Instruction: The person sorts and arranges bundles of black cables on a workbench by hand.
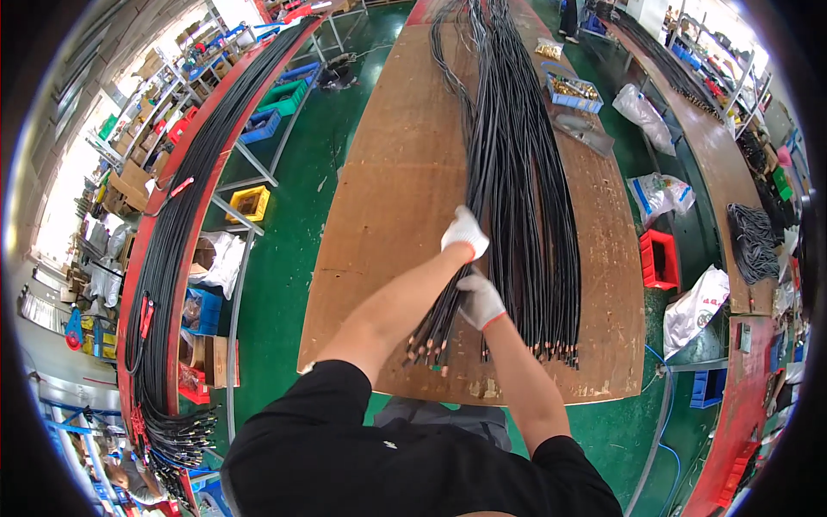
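Observation:
A thick spread of long black cables point(525, 181) runs lengthwise down the brown wooden table point(388, 207), with copper-coloured ends near its front edge. My left hand point(465, 233), in a white knitted glove, is closed on cables at the left side of the spread. Just below it, my right hand point(481, 301), gloved too, grips a smaller bunch of cables point(440, 319). That bunch fans out toward the lower left, apart from the main spread, its ends lying over the table. The fingertips of both hands are partly hidden by the gloves and cables.
A blue basket of brass-coloured fittings point(575, 91) and a clear plastic bag point(586, 133) lie on the table's right side. Along the left, a red bench point(194, 250) carries more black cables. A red crate point(659, 258) and a white sack point(696, 310) stand to the right.

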